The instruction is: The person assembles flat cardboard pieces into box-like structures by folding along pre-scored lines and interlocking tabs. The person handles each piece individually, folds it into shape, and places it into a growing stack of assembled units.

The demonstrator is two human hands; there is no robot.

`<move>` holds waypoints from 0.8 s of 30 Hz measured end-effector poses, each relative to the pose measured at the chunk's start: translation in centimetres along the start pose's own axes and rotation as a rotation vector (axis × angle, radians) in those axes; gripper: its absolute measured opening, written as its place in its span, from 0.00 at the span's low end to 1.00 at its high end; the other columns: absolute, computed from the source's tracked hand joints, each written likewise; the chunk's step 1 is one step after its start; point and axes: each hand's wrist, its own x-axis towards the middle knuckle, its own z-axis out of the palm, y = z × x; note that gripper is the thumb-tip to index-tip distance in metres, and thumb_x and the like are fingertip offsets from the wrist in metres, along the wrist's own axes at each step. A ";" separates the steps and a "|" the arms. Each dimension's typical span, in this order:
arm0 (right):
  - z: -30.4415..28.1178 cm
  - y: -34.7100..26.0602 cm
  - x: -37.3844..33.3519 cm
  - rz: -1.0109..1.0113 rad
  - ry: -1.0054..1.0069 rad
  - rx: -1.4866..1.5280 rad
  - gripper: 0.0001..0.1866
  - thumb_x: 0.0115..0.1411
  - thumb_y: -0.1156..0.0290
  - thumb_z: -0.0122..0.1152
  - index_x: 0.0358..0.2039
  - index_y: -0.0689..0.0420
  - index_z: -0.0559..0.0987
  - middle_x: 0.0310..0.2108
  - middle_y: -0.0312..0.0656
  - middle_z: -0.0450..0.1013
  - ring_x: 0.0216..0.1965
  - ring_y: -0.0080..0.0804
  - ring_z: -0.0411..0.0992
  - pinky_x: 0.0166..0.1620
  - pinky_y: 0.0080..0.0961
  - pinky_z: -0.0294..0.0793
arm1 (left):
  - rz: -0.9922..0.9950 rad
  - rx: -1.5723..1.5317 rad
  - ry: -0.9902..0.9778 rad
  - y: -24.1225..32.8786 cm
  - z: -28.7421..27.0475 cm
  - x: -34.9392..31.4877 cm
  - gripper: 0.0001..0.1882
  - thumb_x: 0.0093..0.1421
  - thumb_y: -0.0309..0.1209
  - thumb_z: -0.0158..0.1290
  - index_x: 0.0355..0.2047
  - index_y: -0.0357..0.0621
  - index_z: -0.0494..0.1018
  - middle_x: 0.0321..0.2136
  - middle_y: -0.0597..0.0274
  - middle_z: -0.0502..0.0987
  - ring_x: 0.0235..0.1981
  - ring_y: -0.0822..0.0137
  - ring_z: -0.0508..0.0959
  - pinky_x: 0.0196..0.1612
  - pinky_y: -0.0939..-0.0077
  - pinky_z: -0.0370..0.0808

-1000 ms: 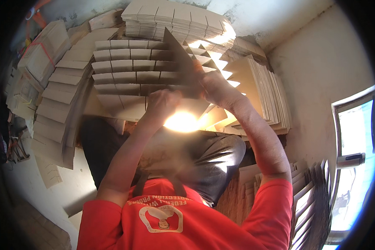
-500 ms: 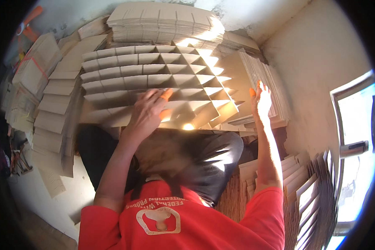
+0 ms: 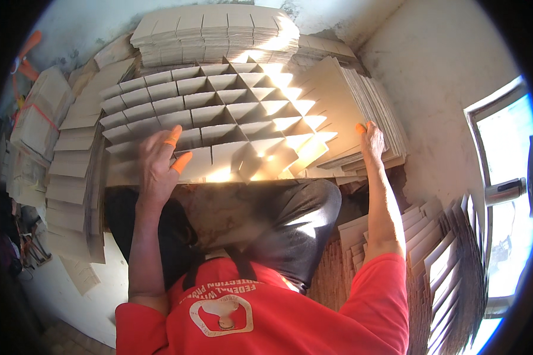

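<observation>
In front of me stands a cardboard divider grid (image 3: 210,100), made of slotted strips crossing one another. My left hand (image 3: 159,157) is over the grid's near left part, fingers apart and holding nothing; whether it touches the strips I cannot tell. Orange finger covers (image 3: 182,162) sit on its thumb and a finger. At the right, my right hand (image 3: 373,141) is closed at the edge of a cardboard sheet (image 3: 331,100) on a leaning stack, its orange-covered thumb on the sheet's face. Its other fingers are partly hidden.
Behind the grid rises a tall pile of slotted cardboard strips (image 3: 213,35). More cardboard (image 3: 77,160) is layered along the left, beside a bundle with a red strap (image 3: 41,118). Upright cardboard pieces (image 3: 420,254) stand at lower right, near a bright window (image 3: 503,160).
My left hand has moved left across the grid's near side, away from its middle strips. My right hand has come down onto the sheet's edge. The whole view has shifted slightly.
</observation>
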 end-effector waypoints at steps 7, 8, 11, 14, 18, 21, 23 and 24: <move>1.3 2.8 1.0 -0.125 0.294 0.794 0.15 0.63 0.70 0.51 0.43 0.64 0.80 0.37 0.44 0.77 0.38 0.33 0.72 0.44 0.30 0.69 | 0.051 -0.027 0.075 0.4 -0.6 0.1 0.29 0.47 0.33 0.69 0.51 0.40 0.75 0.43 0.53 0.78 0.46 0.54 0.74 0.50 0.61 0.71; 1.3 5.2 2.4 -0.326 0.429 0.957 0.14 0.63 0.71 0.49 0.41 0.65 0.79 0.32 0.42 0.74 0.33 0.30 0.68 0.40 0.26 0.67 | 0.056 -0.065 0.061 0.7 -0.3 0.3 0.29 0.48 0.33 0.68 0.51 0.40 0.76 0.43 0.52 0.78 0.47 0.53 0.74 0.51 0.60 0.71; -3.4 -4.7 1.3 -0.168 0.489 0.881 0.10 0.65 0.73 0.51 0.35 0.65 0.79 0.27 0.33 0.71 0.28 0.20 0.62 0.36 0.18 0.65 | -0.016 -0.041 0.020 -0.9 -1.8 -1.0 0.28 0.48 0.33 0.67 0.51 0.39 0.77 0.43 0.50 0.78 0.47 0.52 0.75 0.51 0.60 0.71; -9.4 -8.0 1.0 -0.141 0.551 0.674 0.09 0.62 0.69 0.63 0.34 0.63 0.77 0.23 0.33 0.72 0.23 0.17 0.66 0.26 0.16 0.68 | -0.008 -0.102 -0.001 -0.8 -1.3 -1.0 0.24 0.48 0.32 0.68 0.46 0.38 0.78 0.39 0.53 0.80 0.42 0.53 0.77 0.47 0.61 0.73; -14.5 -13.5 -0.4 -0.204 0.248 1.005 0.09 0.58 0.79 0.64 0.38 0.64 0.75 0.25 0.39 0.75 0.17 0.18 0.68 0.17 0.14 0.63 | 0.036 -0.108 0.005 -1.4 -0.7 -1.2 0.19 0.47 0.28 0.66 0.41 0.38 0.80 0.32 0.56 0.81 0.35 0.56 0.77 0.42 0.63 0.73; -16.2 -17.5 -3.4 -0.271 -0.002 1.097 0.21 0.58 0.81 0.64 0.52 0.67 0.74 0.29 0.37 0.76 0.17 0.14 0.66 0.18 0.13 0.61 | 0.016 -0.155 0.011 -1.3 -0.5 -1.1 0.14 0.47 0.24 0.65 0.37 0.38 0.81 0.25 0.56 0.78 0.29 0.57 0.75 0.38 0.64 0.71; -16.1 -20.3 -5.5 -0.329 -0.084 1.087 0.28 0.56 0.83 0.64 0.59 0.64 0.71 0.32 0.36 0.78 0.19 0.11 0.65 0.18 0.12 0.61 | 0.007 -0.161 -0.007 -2.0 -0.2 -1.4 0.12 0.47 0.24 0.64 0.34 0.38 0.81 0.22 0.56 0.76 0.28 0.57 0.75 0.38 0.64 0.71; -15.5 -20.9 -6.2 -0.366 -0.126 1.109 0.30 0.55 0.84 0.65 0.59 0.62 0.72 0.36 0.36 0.78 0.19 0.09 0.63 0.18 0.12 0.59 | 0.018 -0.176 0.001 -1.8 -0.1 -1.2 0.10 0.47 0.23 0.64 0.32 0.38 0.81 0.21 0.56 0.76 0.27 0.57 0.75 0.38 0.65 0.71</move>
